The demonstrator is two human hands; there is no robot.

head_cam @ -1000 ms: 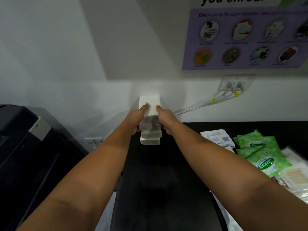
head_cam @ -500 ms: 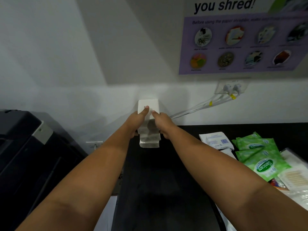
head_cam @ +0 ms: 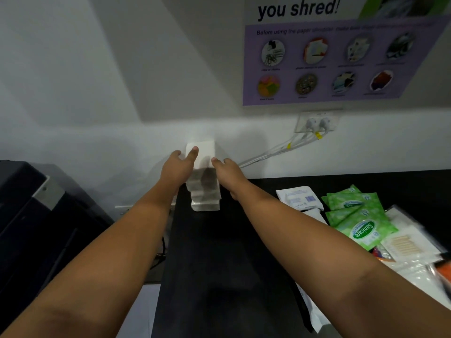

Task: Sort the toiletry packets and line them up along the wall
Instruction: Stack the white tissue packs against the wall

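My left hand (head_cam: 179,167) lies spread against the white packets (head_cam: 203,176) standing at the wall, twelve o'clock. My right hand (head_cam: 228,170), fingers loose, flanks them. Green packets (head_cam: 356,213) lie at three o'clock.

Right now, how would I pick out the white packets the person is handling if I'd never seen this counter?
Find the purple shredder poster on the wall, then drop down-left to the black counter's far left corner. A row of plain white packets runs out from the wall there, between the left hand and right hand. Unlike the green packets to the right, they show no printing.
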